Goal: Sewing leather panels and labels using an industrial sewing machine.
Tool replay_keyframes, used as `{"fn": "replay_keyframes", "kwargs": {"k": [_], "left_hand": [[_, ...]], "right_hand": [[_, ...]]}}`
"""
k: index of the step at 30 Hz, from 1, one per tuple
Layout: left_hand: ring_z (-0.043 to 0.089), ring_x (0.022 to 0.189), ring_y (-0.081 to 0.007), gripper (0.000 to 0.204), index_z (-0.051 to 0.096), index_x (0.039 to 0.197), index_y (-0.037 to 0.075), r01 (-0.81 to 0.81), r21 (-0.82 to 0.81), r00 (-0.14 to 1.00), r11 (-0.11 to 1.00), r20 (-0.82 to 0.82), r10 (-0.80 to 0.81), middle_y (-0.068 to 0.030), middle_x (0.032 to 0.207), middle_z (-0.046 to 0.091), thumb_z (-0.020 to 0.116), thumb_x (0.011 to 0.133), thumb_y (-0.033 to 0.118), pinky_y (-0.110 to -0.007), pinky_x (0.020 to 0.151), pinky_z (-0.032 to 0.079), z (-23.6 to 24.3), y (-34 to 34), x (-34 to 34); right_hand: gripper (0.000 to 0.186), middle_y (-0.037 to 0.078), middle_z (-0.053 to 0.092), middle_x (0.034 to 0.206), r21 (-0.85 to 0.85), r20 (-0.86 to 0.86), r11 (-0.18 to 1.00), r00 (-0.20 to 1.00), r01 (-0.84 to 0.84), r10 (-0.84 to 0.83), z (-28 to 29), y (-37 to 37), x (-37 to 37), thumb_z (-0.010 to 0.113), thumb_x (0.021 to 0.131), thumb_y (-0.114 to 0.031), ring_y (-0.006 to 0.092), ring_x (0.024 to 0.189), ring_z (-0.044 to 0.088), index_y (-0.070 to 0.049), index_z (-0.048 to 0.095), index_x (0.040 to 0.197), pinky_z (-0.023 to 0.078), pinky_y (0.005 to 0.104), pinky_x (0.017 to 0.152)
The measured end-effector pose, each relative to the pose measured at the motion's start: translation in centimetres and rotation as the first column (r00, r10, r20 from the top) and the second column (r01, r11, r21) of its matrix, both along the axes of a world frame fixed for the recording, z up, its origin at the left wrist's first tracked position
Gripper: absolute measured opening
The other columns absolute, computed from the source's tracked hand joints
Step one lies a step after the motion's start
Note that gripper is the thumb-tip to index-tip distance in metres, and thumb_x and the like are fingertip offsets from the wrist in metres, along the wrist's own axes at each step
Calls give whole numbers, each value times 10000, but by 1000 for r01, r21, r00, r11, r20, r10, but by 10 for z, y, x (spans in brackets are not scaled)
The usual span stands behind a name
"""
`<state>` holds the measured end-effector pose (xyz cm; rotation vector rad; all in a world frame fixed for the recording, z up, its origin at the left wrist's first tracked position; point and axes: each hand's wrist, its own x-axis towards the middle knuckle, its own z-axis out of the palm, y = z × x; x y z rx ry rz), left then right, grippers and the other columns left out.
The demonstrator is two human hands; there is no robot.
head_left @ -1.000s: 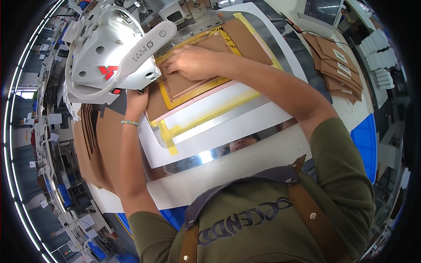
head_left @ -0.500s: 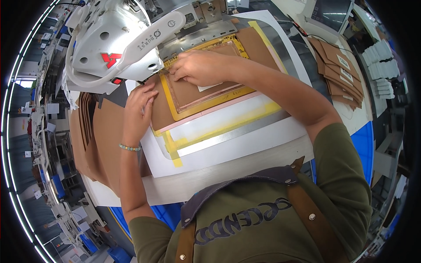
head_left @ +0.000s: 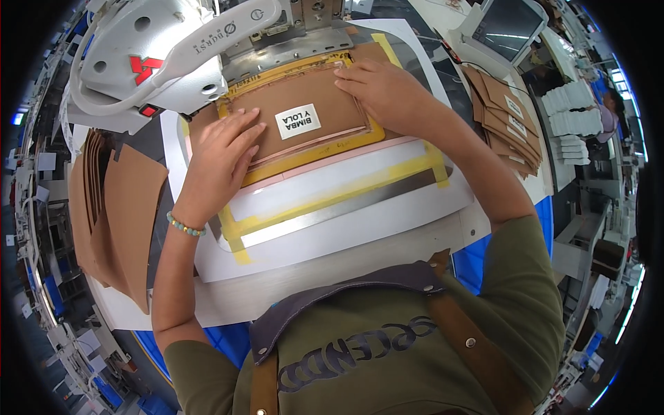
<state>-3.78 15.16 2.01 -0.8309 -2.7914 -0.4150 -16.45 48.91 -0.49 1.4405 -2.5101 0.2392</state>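
A brown panel [head_left: 325, 97] with a white label [head_left: 299, 122] lies inside a yellow frame [head_left: 315, 156] under the machine head. My left hand [head_left: 225, 149] rests on the left end of the panel and frame, fingers stretched out flat and holding nothing. At the frame's far right corner, my right hand [head_left: 384, 93] touches the frame and panel edge with extended fingertips, and nothing shows in its grasp. Beneath the frame is a larger brown sheet [head_left: 370, 52], on a white plate edged with yellow tape [head_left: 332, 197].
The white sewing machine head [head_left: 138, 55] stands close beyond my left hand, with a metal clamp bar [head_left: 290, 57] behind the frame. Brown pieces [head_left: 128, 214] stand at the left. More labelled brown pieces [head_left: 498, 114] lie stacked at the right, near a screen [head_left: 508, 31].
My right hand has moved from the frame's far left corner to its far right corner, uncovering the label. My left hand has come onto the panel's left end. The view has shifted.
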Motion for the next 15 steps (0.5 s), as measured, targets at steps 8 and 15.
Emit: {"fn": "replay_keyframes", "kwargs": {"k": [8,15], "left_hand": [[476,1500,-361,535,587,1537,109,-51,-128,998,990,40,57,-83,1647,520,694,1016,165,-505,1237,369,-23,9,-3],[518,1452,-387,524,610,1512,92,-71,-133,998,989,-12,70,-118,1598,565,695,1028,274,-498,1206,401,-25,10,-3]], "right_hand": [[385,141,659,1468,75,-164,995,985,73,-59,-8,-14,15,675,929,-73,260,1291,624,-36,662,1313,531,431,989],[471,153,609,1526,177,-34,977,993,116,-112,8,-22,18,637,919,-10,308,1328,590,4,640,1390,520,418,1072]]}}
